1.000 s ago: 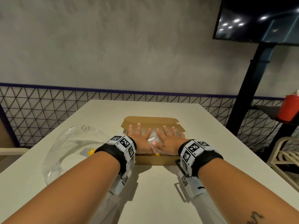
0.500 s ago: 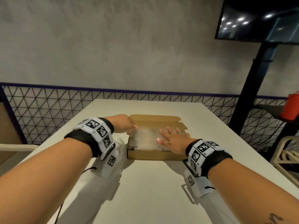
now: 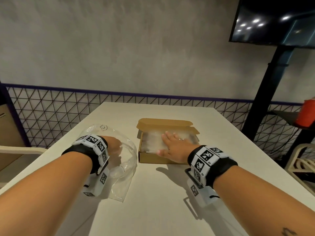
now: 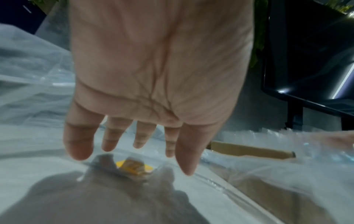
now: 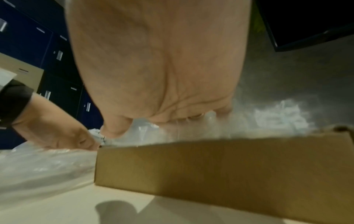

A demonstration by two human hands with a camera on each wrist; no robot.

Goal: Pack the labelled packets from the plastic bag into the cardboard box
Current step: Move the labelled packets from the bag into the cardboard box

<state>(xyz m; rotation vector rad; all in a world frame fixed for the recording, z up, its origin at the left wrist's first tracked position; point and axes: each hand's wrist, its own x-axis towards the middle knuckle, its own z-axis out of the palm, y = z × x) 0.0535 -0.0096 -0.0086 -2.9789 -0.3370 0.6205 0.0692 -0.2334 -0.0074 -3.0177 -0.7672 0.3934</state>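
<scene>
An open cardboard box (image 3: 153, 158) sits mid-table, filled with clear packets (image 3: 151, 142). My right hand (image 3: 172, 143) lies flat on those packets with straight fingers; the right wrist view shows its palm (image 5: 162, 91) over the box's front wall (image 5: 220, 166). Left of the box lies a clear plastic bag (image 3: 127, 166). My left hand (image 3: 115, 145) is inside the bag's mouth. In the left wrist view its fingers (image 4: 138, 141) are spread and straight just above a small packet with a yellow label (image 4: 134, 166), holding nothing.
The white table (image 3: 170, 201) runs to the far wall. A black screen on a dark stand (image 3: 272, 74) rises at the right, beside a red container (image 3: 306, 113) on a side shelf. Chairs stand at both table sides.
My left hand left the box, swung left and went into the plastic bag. My right hand stayed flat on the packets in the box.
</scene>
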